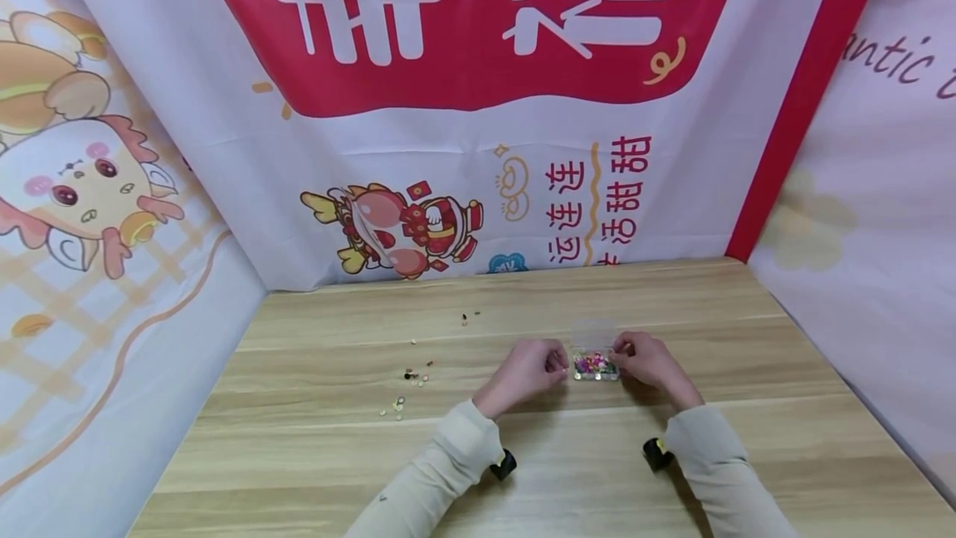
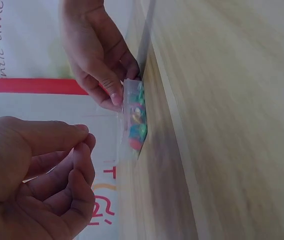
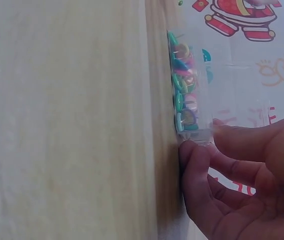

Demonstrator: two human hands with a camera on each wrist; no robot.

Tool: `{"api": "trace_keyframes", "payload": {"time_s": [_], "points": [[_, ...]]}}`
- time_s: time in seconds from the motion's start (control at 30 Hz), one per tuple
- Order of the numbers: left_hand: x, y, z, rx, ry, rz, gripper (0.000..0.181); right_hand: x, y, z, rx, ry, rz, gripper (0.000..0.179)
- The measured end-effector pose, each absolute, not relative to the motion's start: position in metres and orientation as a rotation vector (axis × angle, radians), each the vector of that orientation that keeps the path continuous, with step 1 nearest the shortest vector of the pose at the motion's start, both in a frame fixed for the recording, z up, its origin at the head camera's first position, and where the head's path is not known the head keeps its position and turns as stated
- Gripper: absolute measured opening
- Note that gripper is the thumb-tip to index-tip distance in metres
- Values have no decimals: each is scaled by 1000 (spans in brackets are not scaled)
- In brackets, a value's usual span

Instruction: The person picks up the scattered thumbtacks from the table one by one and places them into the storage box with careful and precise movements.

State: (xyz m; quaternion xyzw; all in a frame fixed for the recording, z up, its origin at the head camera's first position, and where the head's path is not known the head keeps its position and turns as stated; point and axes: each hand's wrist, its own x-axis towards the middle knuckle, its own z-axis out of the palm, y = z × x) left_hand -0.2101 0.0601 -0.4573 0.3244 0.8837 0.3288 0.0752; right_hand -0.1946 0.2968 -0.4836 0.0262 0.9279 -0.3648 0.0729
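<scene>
A small clear plastic box (image 1: 596,366) lies on the table with its transparent lid (image 1: 593,334) raised at the back. It is full of colourful thumbtacks (image 3: 184,82); their round heads and thin pins show in the right wrist view. My right hand (image 1: 646,359) grips the box's right end, thumb (image 3: 242,137) on one side and curled fingers below. Just left of the box, apart from it, is my left hand (image 1: 529,370). Its thumb and index fingertips meet, the other fingers (image 2: 64,200) curl loosely, and no object shows between them.
Several small pieces (image 1: 411,375), pale, black and reddish, lie scattered on the wooden table (image 1: 314,455) to the left. A few more (image 1: 465,319) lie farther back. Printed cloth (image 1: 418,135) hangs behind the table and along both sides.
</scene>
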Motion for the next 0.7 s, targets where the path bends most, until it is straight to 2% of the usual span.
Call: {"api": "trace_keyframes", "payload": {"time_s": [0.3,0.7], "points": [[-217,81,-459,1050,2656,959,9,-192,296,-482,27,2798,-1112,14],[-221,100,-459,1057,2679,915,4,-191,295,-481,52,2751,-1176,14]]}}
